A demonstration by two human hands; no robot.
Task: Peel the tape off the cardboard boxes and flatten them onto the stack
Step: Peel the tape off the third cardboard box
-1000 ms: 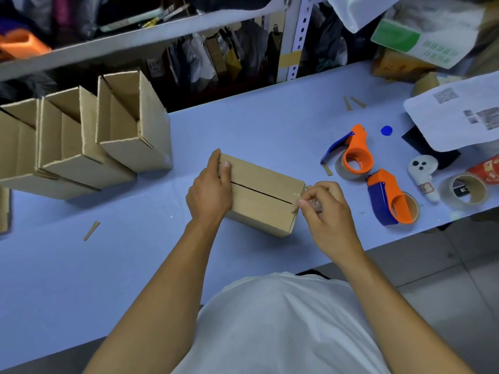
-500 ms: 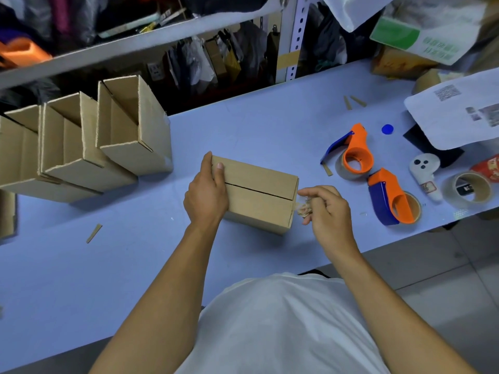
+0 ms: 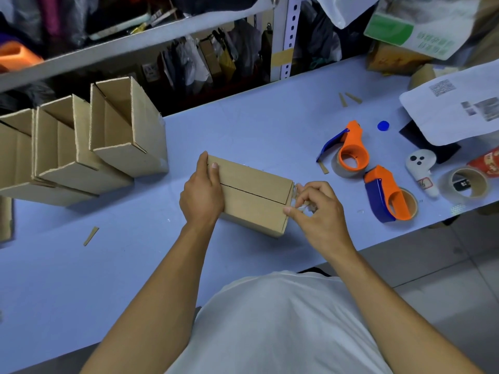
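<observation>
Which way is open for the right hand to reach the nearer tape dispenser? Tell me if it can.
Probably yes: the nearer tape dispenser lies just beyond the right hand, bare table between. But that hand pinches crumpled tape.

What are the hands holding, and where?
The left hand grips the box by its left end. The right hand pinches crumpled clear tape at the box's right end.

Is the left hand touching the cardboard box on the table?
Touching. The head view shows the left hand wrapped over the left end of the cardboard box, thumb lying flat on its top face.
</observation>
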